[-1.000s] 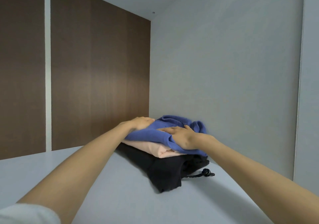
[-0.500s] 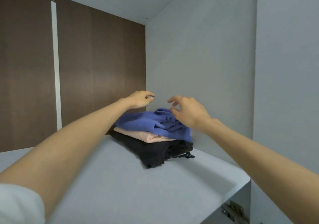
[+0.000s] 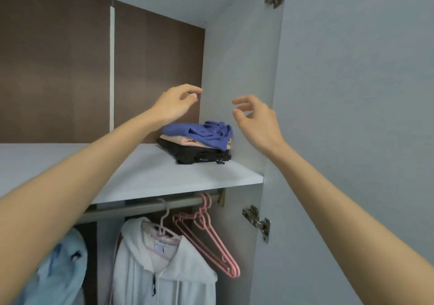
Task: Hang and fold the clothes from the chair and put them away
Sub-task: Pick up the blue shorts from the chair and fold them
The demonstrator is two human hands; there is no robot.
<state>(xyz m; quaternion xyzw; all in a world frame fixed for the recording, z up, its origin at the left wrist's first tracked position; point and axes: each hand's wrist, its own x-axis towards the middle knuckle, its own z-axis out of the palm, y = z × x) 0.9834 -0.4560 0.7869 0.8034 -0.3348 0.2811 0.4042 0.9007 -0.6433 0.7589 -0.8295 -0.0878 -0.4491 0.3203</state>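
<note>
L hand (image 3: 175, 103) + R hand (image 3: 257, 120) empty, loose, above folded clothes (image 3: 197, 140), shelf (image 3: 145, 175)

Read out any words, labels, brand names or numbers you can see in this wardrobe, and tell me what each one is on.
White print on the front edge of the black folded garment: too small to read.
Neck label inside the white hoodie: blurred, unreadable.
No other text shows anywhere in the view.
</note>
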